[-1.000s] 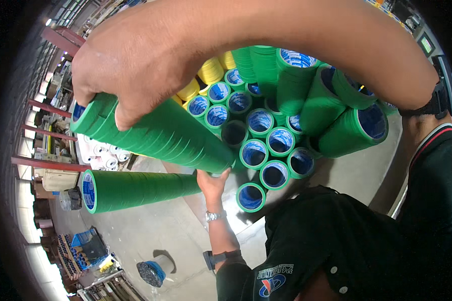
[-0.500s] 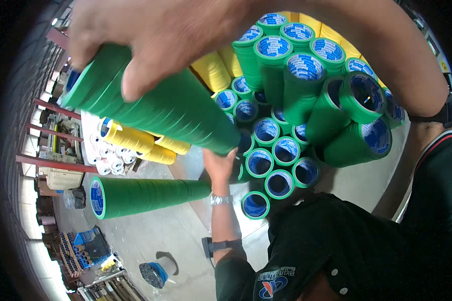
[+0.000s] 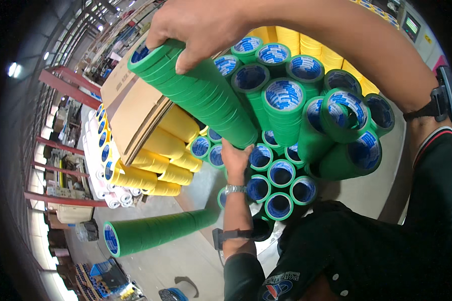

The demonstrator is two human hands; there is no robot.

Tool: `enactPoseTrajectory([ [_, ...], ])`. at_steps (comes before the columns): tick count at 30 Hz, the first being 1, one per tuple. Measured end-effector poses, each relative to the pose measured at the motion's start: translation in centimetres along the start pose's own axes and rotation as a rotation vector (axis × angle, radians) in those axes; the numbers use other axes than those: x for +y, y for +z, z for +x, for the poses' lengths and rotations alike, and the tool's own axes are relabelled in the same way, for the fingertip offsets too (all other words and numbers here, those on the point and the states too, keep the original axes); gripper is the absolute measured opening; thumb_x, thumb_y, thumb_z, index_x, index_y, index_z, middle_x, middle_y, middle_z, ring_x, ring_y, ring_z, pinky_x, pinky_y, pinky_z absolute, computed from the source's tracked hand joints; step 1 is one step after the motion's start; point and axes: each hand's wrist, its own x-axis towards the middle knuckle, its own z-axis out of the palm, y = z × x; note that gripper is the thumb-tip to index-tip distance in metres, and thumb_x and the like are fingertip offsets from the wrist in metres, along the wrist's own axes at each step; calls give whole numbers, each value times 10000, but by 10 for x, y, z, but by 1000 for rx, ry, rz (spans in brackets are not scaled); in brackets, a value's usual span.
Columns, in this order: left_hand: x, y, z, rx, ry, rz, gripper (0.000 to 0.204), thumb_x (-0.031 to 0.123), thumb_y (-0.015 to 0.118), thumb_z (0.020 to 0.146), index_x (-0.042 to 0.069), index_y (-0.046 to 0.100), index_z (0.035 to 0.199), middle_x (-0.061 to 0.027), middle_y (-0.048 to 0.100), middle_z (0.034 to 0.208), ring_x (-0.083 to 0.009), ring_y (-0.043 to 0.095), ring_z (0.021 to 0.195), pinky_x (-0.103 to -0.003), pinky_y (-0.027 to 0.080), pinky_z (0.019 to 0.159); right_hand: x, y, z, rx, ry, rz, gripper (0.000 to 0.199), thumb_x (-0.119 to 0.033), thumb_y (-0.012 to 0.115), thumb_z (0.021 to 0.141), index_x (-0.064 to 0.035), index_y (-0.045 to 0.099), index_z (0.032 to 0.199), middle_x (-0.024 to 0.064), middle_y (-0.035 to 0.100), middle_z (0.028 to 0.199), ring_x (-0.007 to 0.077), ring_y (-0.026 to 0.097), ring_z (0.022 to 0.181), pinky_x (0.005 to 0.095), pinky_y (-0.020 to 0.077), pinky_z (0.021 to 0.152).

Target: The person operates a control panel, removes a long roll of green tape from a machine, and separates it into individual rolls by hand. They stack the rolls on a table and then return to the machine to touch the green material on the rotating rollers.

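Note:
Between both my hands a long column of green tape rolls (image 3: 201, 95) is held aslant, its upper end toward the far left. My right hand (image 3: 201, 30) is closed over that upper end, thumb on the near side. At the lower end, my left hand (image 3: 236, 156) grips from below, its fingers partly hidden by the rolls. Beneath and right of the left hand, several green tape columns (image 3: 281, 175) stand close together, blue inner cores facing up. Behind them rise taller green columns (image 3: 285, 100). Another green column (image 3: 158, 231) lies slanted at the left, apart from my hands.
Yellow tape columns (image 3: 173, 145) are piled at the left under cardboard sheets (image 3: 133, 110), beside white rolls (image 3: 120, 195). More yellow columns (image 3: 306, 42) stand at the back. Green columns (image 3: 354, 145) lean at the right. A bucket (image 3: 176, 293) sits on the floor at the bottom.
The held green column has moved right and tilted steeper, its lower end now among the standing columns. Both hands moved with it. My view has shifted, bringing the cardboard sheets into sight.

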Motion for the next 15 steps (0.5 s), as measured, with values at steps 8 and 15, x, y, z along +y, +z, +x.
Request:
enactPoseTrajectory([
  [8,-18,3,15,-83,-62,109,880,110,964,621,14,527,1379,-243,666,1301,-445,627,1207,-464,513,1016,37,30,14,118,-64,-100,346,-192,796,767,9,715,1038,218,728,896,421,697,895,495,537,817],
  [15,45,-35,46,136,138,-291,1058,101,938,723,-35,329,1578,-230,478,1535,-320,512,1378,-416,412,1153,45,34,11,37,-12,-56,324,-212,799,774,8,704,992,215,721,867,413,692,861,492,531,800],
])
